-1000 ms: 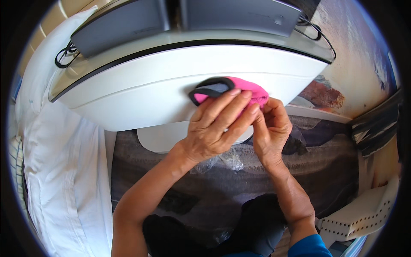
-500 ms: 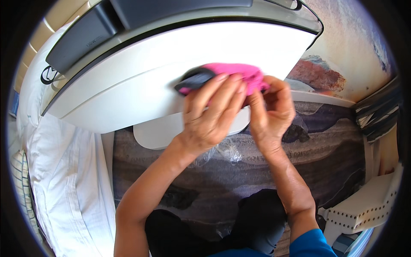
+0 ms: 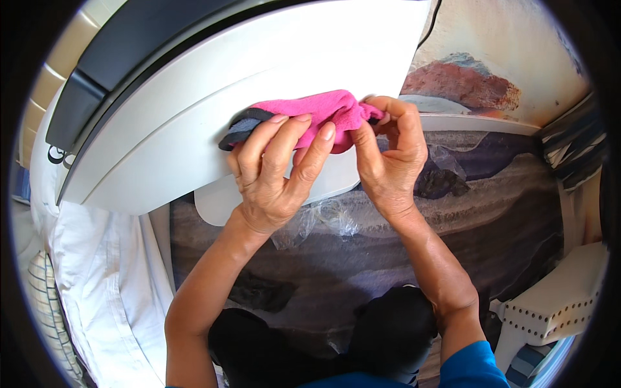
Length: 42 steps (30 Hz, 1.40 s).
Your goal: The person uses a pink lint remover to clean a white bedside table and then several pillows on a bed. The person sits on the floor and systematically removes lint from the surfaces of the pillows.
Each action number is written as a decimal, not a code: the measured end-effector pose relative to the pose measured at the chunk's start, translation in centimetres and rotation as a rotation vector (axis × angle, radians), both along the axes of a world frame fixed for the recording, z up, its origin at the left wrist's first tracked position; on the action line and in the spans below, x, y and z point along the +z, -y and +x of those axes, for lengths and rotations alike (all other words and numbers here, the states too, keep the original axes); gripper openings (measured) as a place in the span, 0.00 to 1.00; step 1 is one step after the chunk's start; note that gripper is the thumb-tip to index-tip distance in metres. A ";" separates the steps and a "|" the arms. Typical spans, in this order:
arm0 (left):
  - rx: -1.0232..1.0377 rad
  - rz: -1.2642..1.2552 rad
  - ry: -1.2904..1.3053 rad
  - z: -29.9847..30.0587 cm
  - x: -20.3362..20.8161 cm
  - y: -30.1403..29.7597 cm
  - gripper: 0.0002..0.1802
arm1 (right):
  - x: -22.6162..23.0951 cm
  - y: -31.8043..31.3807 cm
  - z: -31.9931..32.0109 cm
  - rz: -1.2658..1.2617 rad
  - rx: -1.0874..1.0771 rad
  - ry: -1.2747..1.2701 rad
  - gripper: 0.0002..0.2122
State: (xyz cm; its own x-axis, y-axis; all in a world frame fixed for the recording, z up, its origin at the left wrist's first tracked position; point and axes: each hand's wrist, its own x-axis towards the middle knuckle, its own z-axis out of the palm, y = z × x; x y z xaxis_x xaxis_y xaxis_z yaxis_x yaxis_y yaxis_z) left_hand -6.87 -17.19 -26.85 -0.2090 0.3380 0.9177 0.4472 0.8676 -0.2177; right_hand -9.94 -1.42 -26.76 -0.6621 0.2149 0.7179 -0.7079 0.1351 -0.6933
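Observation:
Both my hands hold a pink sock (image 3: pixel 304 108) with dark grey and black cloth at its left end, over the near part of a white surface (image 3: pixel 187 139). My left hand (image 3: pixel 275 181) is closed round the sock's near side, fingers laid across it. Pinched between the thumb and fingers of my right hand (image 3: pixel 391 152) is the bunched right end of the sock. Some of the cloth is hidden behind my fingers.
Dark grey housing (image 3: pixel 139 45) runs along the far edge of the white surface. White bedding (image 3: pixel 107 258) lies at the left. Clear plastic wrap (image 3: pixel 330 216) rests on the dark patterned floor covering (image 3: pixel 323 265). A studded cream piece of furniture (image 3: pixel 550 301) stands at the lower right.
Both hands have shifted left with the sock. It now appears more stretched out between them, its dark end further left. The view has turned slightly, showing less of the dark housing.

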 end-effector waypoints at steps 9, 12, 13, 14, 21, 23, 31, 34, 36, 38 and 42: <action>-0.153 -0.165 0.178 -1.6 -1.4 -5.0 0.12 | -5.6 -3.6 -0.5 -0.100 -0.013 0.305 0.06; -0.236 -0.081 0.353 -1.6 -4.4 -6.7 0.16 | -9.4 -4.9 0.4 -0.116 0.014 0.464 0.05; -0.247 -0.068 0.407 -1.6 -5.4 -7.0 0.15 | -10.8 -5.6 0.8 -0.103 0.011 0.529 0.05; -0.242 -0.062 0.465 -1.5 -6.8 -6.5 0.13 | -12.0 -5.5 1.3 -0.098 0.043 0.583 0.05; -0.029 0.112 0.753 0.5 -16.8 0.2 0.14 | -20.1 -1.3 2.4 0.150 0.124 0.858 0.09; 0.024 0.153 0.827 0.4 -18.2 0.5 0.13 | -21.2 -1.1 1.7 0.248 0.099 0.829 0.08; 0.150 0.221 1.142 -1.4 -24.9 -2.5 0.18 | -26.1 -3.5 -4.5 0.487 -0.066 0.788 0.08; 0.105 0.181 1.143 -3.4 -25.1 -4.8 0.22 | -26.4 -5.3 -7.0 0.527 -0.136 0.796 0.09; 0.101 0.176 1.194 -4.8 -24.6 -6.4 0.22 | -25.7 -6.7 -8.0 0.521 -0.136 0.895 0.09; 0.104 0.174 1.243 -5.4 -23.9 -7.7 0.23 | -25.6 -7.8 -8.6 0.558 -0.141 0.982 0.09; 0.088 0.104 1.169 -3.8 -24.2 -7.5 0.25 | -26.4 -7.8 -6.2 0.442 -0.033 0.963 0.10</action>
State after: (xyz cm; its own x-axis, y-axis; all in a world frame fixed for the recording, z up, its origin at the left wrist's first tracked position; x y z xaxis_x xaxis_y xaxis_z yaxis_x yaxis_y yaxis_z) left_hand -10.65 -9.71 -51.09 -0.9607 0.2153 0.1751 0.2659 0.8948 0.3586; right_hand -16.14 6.36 -53.20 -0.9920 0.0914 -0.0874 0.1225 0.5215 -0.8444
